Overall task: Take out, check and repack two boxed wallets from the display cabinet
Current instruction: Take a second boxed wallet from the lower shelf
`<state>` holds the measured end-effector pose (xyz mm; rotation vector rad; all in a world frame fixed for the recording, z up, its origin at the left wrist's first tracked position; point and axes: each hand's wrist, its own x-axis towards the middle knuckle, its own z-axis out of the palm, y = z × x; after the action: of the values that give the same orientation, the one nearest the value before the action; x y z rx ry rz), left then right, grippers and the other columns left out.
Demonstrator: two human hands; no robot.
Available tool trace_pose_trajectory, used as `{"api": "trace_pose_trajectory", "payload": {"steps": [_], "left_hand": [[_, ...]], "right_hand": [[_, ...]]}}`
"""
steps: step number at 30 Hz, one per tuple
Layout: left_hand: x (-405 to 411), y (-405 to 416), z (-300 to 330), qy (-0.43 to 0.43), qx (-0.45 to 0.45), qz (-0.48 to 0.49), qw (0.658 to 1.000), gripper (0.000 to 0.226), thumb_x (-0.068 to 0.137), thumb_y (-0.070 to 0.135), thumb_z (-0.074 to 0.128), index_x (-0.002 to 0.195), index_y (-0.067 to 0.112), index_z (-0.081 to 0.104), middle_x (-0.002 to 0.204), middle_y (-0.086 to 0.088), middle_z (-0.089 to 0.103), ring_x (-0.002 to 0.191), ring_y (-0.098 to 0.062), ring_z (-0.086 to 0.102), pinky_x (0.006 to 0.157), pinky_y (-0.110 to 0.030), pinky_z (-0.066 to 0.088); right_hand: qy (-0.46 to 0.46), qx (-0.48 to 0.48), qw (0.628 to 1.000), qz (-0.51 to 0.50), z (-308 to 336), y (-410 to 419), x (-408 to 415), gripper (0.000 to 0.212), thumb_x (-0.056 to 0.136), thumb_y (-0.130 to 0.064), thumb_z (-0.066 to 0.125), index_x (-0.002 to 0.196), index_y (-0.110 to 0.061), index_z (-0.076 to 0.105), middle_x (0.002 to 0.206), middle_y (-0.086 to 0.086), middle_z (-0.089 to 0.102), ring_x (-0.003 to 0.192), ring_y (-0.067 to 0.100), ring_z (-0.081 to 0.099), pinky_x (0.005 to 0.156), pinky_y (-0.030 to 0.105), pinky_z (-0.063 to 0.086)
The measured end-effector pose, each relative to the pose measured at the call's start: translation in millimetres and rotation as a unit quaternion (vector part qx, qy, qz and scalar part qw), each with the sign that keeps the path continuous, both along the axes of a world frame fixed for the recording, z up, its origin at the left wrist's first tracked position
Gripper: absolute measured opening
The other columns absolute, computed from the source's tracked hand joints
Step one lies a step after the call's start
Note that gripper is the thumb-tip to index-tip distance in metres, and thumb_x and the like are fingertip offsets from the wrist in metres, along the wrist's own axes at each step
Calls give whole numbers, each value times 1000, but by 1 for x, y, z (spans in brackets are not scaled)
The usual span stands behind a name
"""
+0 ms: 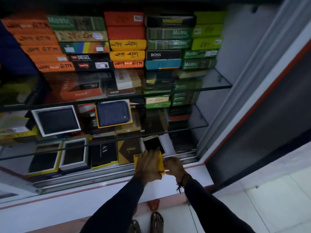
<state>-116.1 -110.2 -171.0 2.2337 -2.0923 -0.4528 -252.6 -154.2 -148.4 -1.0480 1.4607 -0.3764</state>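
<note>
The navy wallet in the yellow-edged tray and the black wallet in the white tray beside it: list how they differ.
The navy wallet is blue with a zip around its edge; the black wallet is darker and plain. The navy wallet's tray is yellow-rimmed, the black wallet's white-rimmed and wider. Both lie uncovered, tilted, on the same glass shelf.

Light: dim, bluish; upper left of the frame darkest.
Glare: faint reflections on glass shelves (217, 76).
Blur: soft throughout.
Edges: wide-angle bending.
</note>
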Motion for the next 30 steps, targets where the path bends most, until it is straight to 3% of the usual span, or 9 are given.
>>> {"api": "trace_pose_trajectory", "payload": {"steps": [4,7,10,13,16,22,26,28,30], "left_hand": [[10,1,13,68,-11,20,997,137,41,60,88,155,26,21,147,-3,42,126,-31,53,97,-41,50],[28,9,31,152,-28,60,986,134,37,62,86,153,33,25,147,2,37,125,-31,52,92,-41,51],[60,26,45,257,-15,72,964,121,39,53,88,146,41,32,139,8,39,129,-26,48,95,-41,52],[101,55,47,388,-1,109,915,112,44,29,96,137,54,39,137,12,51,128,-20,56,92,-36,60],[133,86,46,441,36,190,876,111,48,9,95,132,57,40,132,11,55,119,-22,62,83,-42,65],[162,104,40,346,50,224,910,111,48,14,98,139,38,41,140,3,49,126,-24,56,96,-47,59],[147,98,31,223,53,171,958,108,45,27,101,139,28,49,137,5,56,123,-17,56,100,-39,52],[133,91,26,217,49,163,961,101,48,25,100,136,27,50,136,1,59,126,-23,58,101,-42,53],[125,87,21,225,38,163,960,94,52,20,99,133,26,51,132,1,61,123,-25,60,97,-37,55]], "right_hand": [[-29,17,999,6,0,-1,1,13,90,-12,61,92,-3,70,108,27,71,90,31,66,92,52,57],[47,-32,997,55,-2,-2,8,19,89,-26,65,74,-15,70,96,17,73,87,26,67,90,43,58],[160,-94,980,73,-6,-1,12,19,79,-30,74,86,-14,79,98,9,77,99,25,70,87,36,55],[154,-78,984,47,-9,2,13,13,74,-16,80,86,-13,78,107,11,76,107,30,69,93,40,57],[172,-125,975,72,-6,6,22,10,72,-12,78,82,-14,81,97,8,79,99,27,72,81,30,56],[104,-133,983,73,2,7,37,5,76,-5,78,81,-6,77,99,17,76,102,34,70,86,35,57],[112,-84,979,150,9,17,59,21,77,-13,76,67,-30,67,102,8,76,105,27,71,80,25,57],[141,-135,967,167,3,25,72,7,75,-15,79,76,-19,73,98,9,77,97,26,73,84,33,60],[184,-194,948,170,0,32,78,12,74,-16,80,84,-12,74,92,7,76,91,25,73,77,32,60]]}}
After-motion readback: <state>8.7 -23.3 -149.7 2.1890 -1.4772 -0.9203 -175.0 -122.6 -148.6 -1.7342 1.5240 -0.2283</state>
